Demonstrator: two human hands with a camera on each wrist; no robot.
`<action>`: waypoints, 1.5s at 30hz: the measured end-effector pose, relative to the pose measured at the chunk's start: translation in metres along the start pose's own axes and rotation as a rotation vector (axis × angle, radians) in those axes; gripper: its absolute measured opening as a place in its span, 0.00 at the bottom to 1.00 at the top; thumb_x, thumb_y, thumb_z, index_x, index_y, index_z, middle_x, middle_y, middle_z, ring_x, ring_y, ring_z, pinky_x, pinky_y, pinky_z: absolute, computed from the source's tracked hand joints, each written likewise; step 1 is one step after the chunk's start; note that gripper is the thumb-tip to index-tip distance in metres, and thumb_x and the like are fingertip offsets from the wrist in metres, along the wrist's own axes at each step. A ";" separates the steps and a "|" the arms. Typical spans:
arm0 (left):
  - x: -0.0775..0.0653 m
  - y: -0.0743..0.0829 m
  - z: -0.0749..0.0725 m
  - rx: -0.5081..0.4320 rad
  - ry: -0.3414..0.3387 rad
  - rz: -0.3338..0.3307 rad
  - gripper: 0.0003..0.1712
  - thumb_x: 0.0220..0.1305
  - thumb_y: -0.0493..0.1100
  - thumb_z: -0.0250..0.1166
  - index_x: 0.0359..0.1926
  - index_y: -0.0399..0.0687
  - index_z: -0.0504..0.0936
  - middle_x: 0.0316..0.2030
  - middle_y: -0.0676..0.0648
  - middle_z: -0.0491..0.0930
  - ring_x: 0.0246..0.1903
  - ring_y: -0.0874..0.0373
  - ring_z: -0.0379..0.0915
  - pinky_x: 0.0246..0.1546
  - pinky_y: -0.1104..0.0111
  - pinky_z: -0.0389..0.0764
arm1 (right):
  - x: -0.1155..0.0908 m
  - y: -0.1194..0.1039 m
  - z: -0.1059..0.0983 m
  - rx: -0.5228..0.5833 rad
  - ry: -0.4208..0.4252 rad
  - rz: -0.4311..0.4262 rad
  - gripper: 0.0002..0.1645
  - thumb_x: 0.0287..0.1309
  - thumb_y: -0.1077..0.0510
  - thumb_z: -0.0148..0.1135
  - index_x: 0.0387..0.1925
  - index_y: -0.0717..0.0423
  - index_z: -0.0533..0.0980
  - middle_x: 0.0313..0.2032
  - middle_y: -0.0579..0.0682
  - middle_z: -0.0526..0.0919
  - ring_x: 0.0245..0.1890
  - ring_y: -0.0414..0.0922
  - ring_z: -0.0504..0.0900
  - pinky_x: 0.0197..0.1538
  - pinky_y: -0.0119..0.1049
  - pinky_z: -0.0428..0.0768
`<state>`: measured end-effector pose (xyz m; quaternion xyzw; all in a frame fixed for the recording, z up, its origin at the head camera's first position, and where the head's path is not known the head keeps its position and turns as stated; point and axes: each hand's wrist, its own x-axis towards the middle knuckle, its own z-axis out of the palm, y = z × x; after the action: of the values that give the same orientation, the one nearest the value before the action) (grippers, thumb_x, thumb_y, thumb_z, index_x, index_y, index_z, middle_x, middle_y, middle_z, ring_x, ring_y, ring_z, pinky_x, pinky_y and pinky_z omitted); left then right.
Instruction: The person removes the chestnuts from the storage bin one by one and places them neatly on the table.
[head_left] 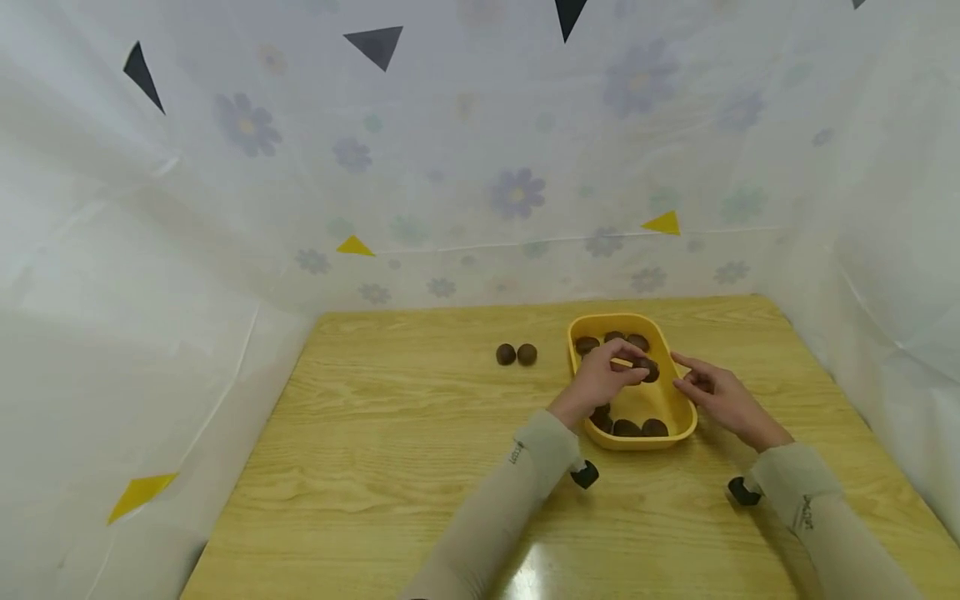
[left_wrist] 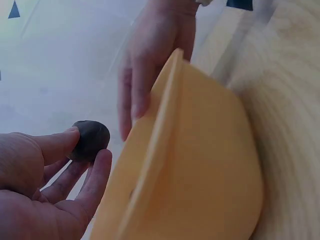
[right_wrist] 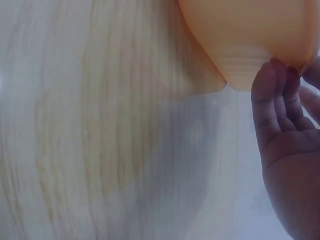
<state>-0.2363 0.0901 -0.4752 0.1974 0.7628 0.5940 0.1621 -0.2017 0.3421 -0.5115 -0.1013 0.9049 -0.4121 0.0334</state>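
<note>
A dark brown ball [head_left: 648, 370], roughly round, is pinched between the thumb and fingers of my left hand [head_left: 602, 377]. That hand is over the yellow tray [head_left: 637, 403], and the left wrist view has the ball [left_wrist: 91, 141] at the fingertips, apart from the tray wall. Several similar balls lie in the tray along its far end and near end [head_left: 627, 428]; my left hand hides part of the left side. My right hand [head_left: 729, 407] touches the tray's right side with fairly straight fingers, the fingertips against its outer wall [right_wrist: 260, 35] in the right wrist view.
Two more brown balls [head_left: 527, 354] sit side by side on the wooden table [head_left: 390, 433], left of the tray. Pale flower-printed sheeting [head_left: 450, 167] hangs behind the table and along both sides. Each wrist carries a small black device [head_left: 585, 474].
</note>
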 end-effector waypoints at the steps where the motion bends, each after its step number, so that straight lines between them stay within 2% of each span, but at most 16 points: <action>1: 0.000 0.001 -0.005 -0.009 0.004 0.008 0.10 0.73 0.45 0.67 0.53 0.57 0.82 0.51 0.57 0.82 0.45 0.66 0.81 0.51 0.63 0.86 | 0.000 0.001 0.000 -0.001 0.002 0.003 0.36 0.81 0.52 0.52 0.80 0.62 0.56 0.42 0.59 0.81 0.32 0.41 0.79 0.33 0.33 0.77; 5: -0.001 0.004 -0.031 -0.046 0.023 0.050 0.12 0.74 0.45 0.66 0.55 0.56 0.82 0.51 0.53 0.82 0.45 0.65 0.80 0.56 0.50 0.84 | -0.001 0.001 0.000 0.010 0.001 0.012 0.36 0.81 0.53 0.52 0.80 0.62 0.56 0.43 0.59 0.80 0.33 0.41 0.79 0.34 0.34 0.78; 8: -0.005 0.005 -0.052 -0.054 0.058 0.070 0.13 0.73 0.46 0.67 0.56 0.54 0.82 0.52 0.53 0.82 0.47 0.63 0.80 0.57 0.47 0.82 | -0.004 -0.001 0.000 0.028 -0.002 0.010 0.36 0.80 0.52 0.52 0.80 0.62 0.56 0.43 0.58 0.80 0.33 0.40 0.79 0.33 0.35 0.78; 12: -0.011 0.002 -0.078 -0.067 0.111 0.059 0.16 0.73 0.47 0.67 0.59 0.54 0.81 0.55 0.54 0.81 0.50 0.61 0.79 0.58 0.50 0.82 | -0.007 -0.004 0.000 0.039 -0.005 -0.008 0.37 0.80 0.50 0.53 0.80 0.62 0.56 0.42 0.58 0.80 0.32 0.39 0.78 0.32 0.34 0.77; 14: -0.015 0.000 -0.091 -0.090 0.136 0.053 0.16 0.73 0.46 0.67 0.59 0.54 0.81 0.55 0.53 0.81 0.50 0.60 0.81 0.55 0.55 0.83 | -0.006 -0.005 -0.001 0.028 -0.007 -0.012 0.38 0.80 0.49 0.53 0.80 0.61 0.56 0.41 0.57 0.80 0.32 0.39 0.78 0.32 0.34 0.77; 19: -0.024 -0.008 -0.126 -0.137 0.185 0.077 0.17 0.74 0.43 0.65 0.61 0.50 0.79 0.58 0.46 0.79 0.55 0.46 0.82 0.52 0.61 0.85 | -0.004 -0.007 -0.003 -0.002 -0.018 -0.018 0.38 0.80 0.49 0.53 0.80 0.61 0.57 0.39 0.56 0.80 0.31 0.39 0.77 0.32 0.34 0.76; 21: -0.027 -0.012 -0.138 -0.140 0.209 0.086 0.18 0.75 0.43 0.65 0.62 0.48 0.78 0.59 0.43 0.78 0.57 0.43 0.81 0.56 0.60 0.85 | -0.004 -0.008 -0.003 -0.001 -0.018 -0.020 0.37 0.80 0.49 0.54 0.80 0.62 0.57 0.39 0.55 0.80 0.31 0.39 0.77 0.32 0.34 0.76; 27: -0.037 -0.022 -0.167 -0.181 0.274 0.090 0.18 0.74 0.41 0.65 0.62 0.47 0.78 0.59 0.42 0.77 0.57 0.47 0.80 0.60 0.60 0.83 | -0.006 -0.007 -0.002 0.017 -0.013 -0.016 0.38 0.79 0.50 0.54 0.80 0.61 0.57 0.38 0.56 0.80 0.30 0.40 0.77 0.31 0.34 0.76; 34: -0.043 -0.038 -0.188 -0.201 0.371 0.042 0.18 0.74 0.39 0.65 0.62 0.43 0.77 0.58 0.40 0.77 0.56 0.44 0.80 0.61 0.58 0.82 | -0.004 -0.006 0.004 0.020 -0.019 -0.009 0.38 0.79 0.50 0.54 0.80 0.62 0.57 0.40 0.56 0.79 0.30 0.39 0.76 0.31 0.34 0.75; 39: -0.046 -0.048 -0.193 -0.213 0.405 0.020 0.19 0.75 0.37 0.64 0.62 0.39 0.76 0.59 0.37 0.76 0.58 0.40 0.78 0.63 0.56 0.81 | -0.004 -0.007 0.004 0.025 -0.015 -0.020 0.38 0.79 0.51 0.54 0.79 0.63 0.57 0.40 0.56 0.80 0.31 0.40 0.77 0.32 0.33 0.75; 41: -0.046 -0.050 -0.194 -0.214 0.418 0.014 0.19 0.75 0.37 0.64 0.62 0.38 0.76 0.59 0.37 0.76 0.58 0.40 0.78 0.62 0.57 0.82 | -0.004 -0.008 0.003 0.030 -0.016 -0.026 0.38 0.79 0.50 0.54 0.80 0.62 0.56 0.40 0.56 0.80 0.31 0.40 0.77 0.32 0.33 0.76; 45: -0.045 -0.058 -0.195 -0.220 0.431 -0.010 0.19 0.74 0.37 0.65 0.62 0.39 0.76 0.58 0.37 0.76 0.57 0.41 0.79 0.64 0.52 0.80 | -0.006 -0.007 0.001 0.031 -0.011 -0.022 0.38 0.80 0.51 0.54 0.80 0.62 0.56 0.40 0.57 0.80 0.31 0.40 0.77 0.33 0.33 0.76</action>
<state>-0.2973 -0.1087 -0.4834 0.0435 0.7116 0.7010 0.0193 -0.1950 0.3377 -0.5073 -0.1132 0.8971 -0.4256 0.0351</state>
